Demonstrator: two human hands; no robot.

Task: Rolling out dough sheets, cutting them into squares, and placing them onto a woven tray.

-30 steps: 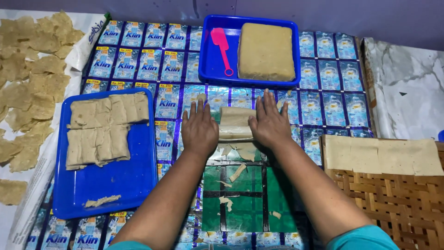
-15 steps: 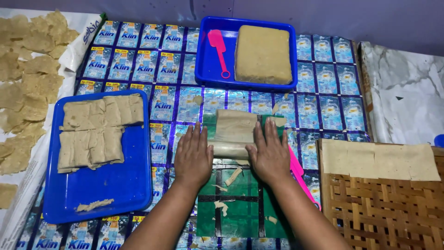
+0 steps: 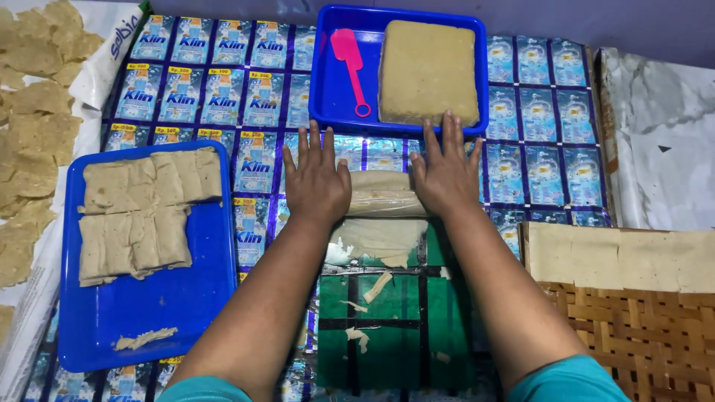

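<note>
Both hands flat and open, left hand (image 3: 316,186) and right hand (image 3: 447,176) pressing on a dough-wrapped roller (image 3: 381,195) over the green board (image 3: 387,327), gripping nothing.

Your left hand (image 3: 316,182) and right hand (image 3: 445,175) are bare: no gloves, rings, watch or bands visible. Forearms bare up to the elbows. Teal short sleeves show at the bottom edge on both arms.

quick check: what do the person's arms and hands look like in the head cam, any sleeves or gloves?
Both hands bare: left hand, right hand. No gloves, rings, watch or bands visible. Forearms are uncovered; teal short sleeves show only at the bottom edge of the frame.
</note>
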